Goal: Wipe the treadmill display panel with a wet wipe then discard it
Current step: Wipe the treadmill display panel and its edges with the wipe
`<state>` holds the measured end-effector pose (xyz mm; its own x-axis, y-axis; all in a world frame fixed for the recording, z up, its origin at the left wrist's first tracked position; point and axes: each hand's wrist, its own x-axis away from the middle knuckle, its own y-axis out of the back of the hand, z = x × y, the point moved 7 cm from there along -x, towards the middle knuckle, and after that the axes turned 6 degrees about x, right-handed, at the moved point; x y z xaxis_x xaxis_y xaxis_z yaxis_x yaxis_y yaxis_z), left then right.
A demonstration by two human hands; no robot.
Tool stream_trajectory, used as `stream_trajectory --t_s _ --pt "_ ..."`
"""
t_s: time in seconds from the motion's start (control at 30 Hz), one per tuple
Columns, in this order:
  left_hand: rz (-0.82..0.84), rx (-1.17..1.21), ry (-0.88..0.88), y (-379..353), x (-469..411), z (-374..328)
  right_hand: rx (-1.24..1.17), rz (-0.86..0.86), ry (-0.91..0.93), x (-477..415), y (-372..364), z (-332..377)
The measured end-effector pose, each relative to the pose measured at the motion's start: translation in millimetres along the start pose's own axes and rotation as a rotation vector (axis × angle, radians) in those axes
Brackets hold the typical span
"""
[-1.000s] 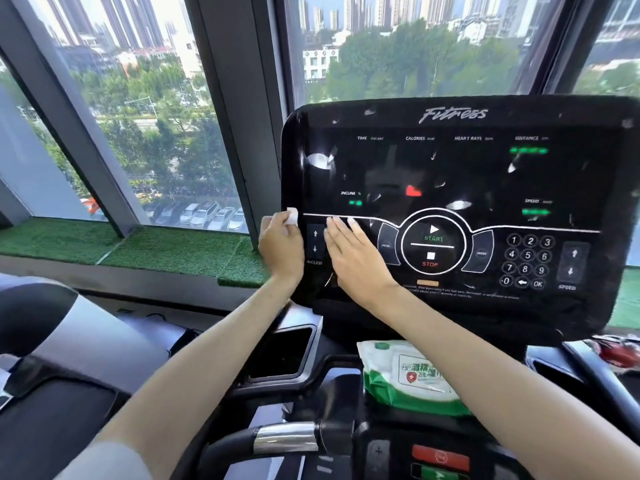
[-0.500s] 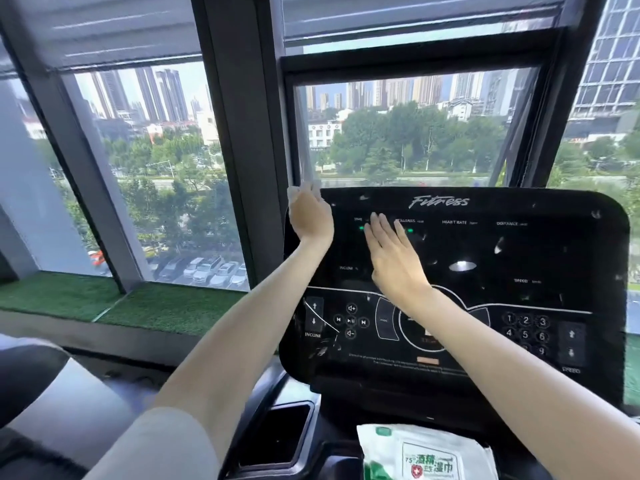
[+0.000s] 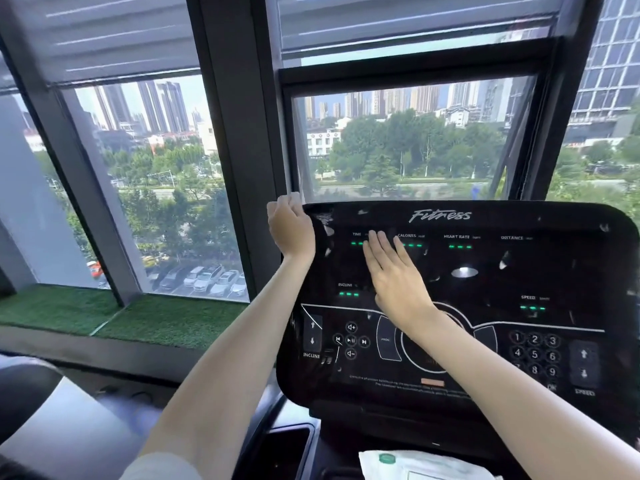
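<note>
Panel [image 3: 485, 289], marked "Fitness", reads TIME, CALORIES, HEART RATE, DISTANCE, INCLINE, SPEED. Left hand [image 3: 289, 228] grips the panel's top-left corner, pinching a white wipe [image 3: 295, 196], mostly hidden. Right hand [image 3: 394, 271] lies open, flat on the panel; wipe pack [image 3: 415, 465] cut off below.

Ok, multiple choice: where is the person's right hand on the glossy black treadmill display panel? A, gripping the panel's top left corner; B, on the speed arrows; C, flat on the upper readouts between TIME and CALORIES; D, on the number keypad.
C: the right hand lies open on the glossy black treadmill display panel, fingertips between the TIME and CALORIES labels, while the left hand is the one at the top left corner.
</note>
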<state>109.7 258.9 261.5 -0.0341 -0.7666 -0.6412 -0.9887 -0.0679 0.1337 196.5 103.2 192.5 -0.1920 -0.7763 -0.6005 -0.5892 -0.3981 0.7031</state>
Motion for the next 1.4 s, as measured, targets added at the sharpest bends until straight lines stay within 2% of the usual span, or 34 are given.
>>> stream_trajectory --t_s 0.03,0.13,0.17,0.3,0.33,0.43,0.47,0.5,0.6,0.63,0.73,0.77,0.8,0.9,0.93,1.03,1.07,1.13,1.2,1.23,1.27,1.4 --pt "0.015 -0.033 -0.038 -3.1 3.6 -4.4 -0.001 0.002 -0.006 -0.1 -0.2 0.5" --pt "0.304 -0.112 -0.392 -26.9 25.5 -28.7 0.001 -0.011 -0.010 -0.7 0.8 0.3" --pt "0.329 -0.102 -0.419 -25.7 24.2 -29.9 0.000 -0.017 -0.010 -0.5 0.4 0.1" --pt "0.170 -0.047 -0.203 -11.1 4.3 -14.2 -0.009 0.004 -0.032 -0.3 -2.0 2.8" --pt "0.211 -0.073 -0.248 -15.3 9.9 -19.6 -0.011 0.011 -0.035 -0.5 -2.5 3.3" --pt "0.526 -0.082 -0.548 -35.9 34.4 -33.1 0.005 0.002 -0.027 -0.9 -0.7 1.3" --pt "0.566 -0.077 -0.586 -34.9 31.0 -32.6 0.004 0.002 -0.023 -0.7 -0.3 0.3" --pt "0.537 -0.062 -0.558 -30.8 21.2 -29.1 0.002 0.012 -0.022 -0.6 -0.6 0.2" --pt "0.296 0.003 -0.286 -10.6 0.8 -14.7 0.005 0.037 -0.050 -1.4 -2.0 4.6" --pt "0.302 0.003 -0.280 -12.3 7.2 -18.5 0.004 0.039 -0.062 -1.7 -1.6 6.1" --pt "0.554 0.009 -0.515 -34.7 41.8 -38.9 0.012 0.046 -0.065 -2.0 0.3 4.7" --pt "0.572 0.013 -0.537 -36.3 40.1 -40.0 0.015 0.056 -0.055 -1.9 0.4 3.7" --pt "0.532 0.022 -0.488 -34.8 30.9 -37.8 0.011 0.067 -0.046 -1.6 0.1 3.2" --pt "0.250 0.054 -0.183 -18.5 4.6 -22.3 -0.039 0.079 -0.049 -0.7 0.2 2.9" --pt "0.242 0.046 -0.177 -19.7 8.0 -26.5 -0.060 0.078 -0.051 -0.4 0.0 2.9" --pt "0.491 0.031 -0.437 -46.1 43.2 -55.1 -0.100 0.086 -0.019 0.6 2.3 -1.5" --pt "0.540 0.045 -0.474 -50.1 48.6 -59.9 -0.123 0.062 -0.004 1.3 6.0 -4.7" --pt "0.446 0.077 -0.410 -45.4 36.7 -55.4 -0.207 0.057 -0.003 -0.4 13.5 -13.9" --pt "0.202 0.159 -0.180 -29.6 18.9 -34.4 -0.273 0.009 -0.106 -2.4 23.4 -30.5" --pt "0.131 0.197 -0.084 -26.4 17.3 -25.9 -0.285 -0.022 -0.175 -2.5 27.3 -40.6" --pt "0.129 0.215 -0.065 -29.3 21.0 -26.8 -0.270 -0.032 -0.222 -2.0 28.1 -48.9" --pt "0.436 0.122 -0.427 -64.4 53.5 -66.9 -0.165 0.005 -0.226 4.4 20.0 -65.1"
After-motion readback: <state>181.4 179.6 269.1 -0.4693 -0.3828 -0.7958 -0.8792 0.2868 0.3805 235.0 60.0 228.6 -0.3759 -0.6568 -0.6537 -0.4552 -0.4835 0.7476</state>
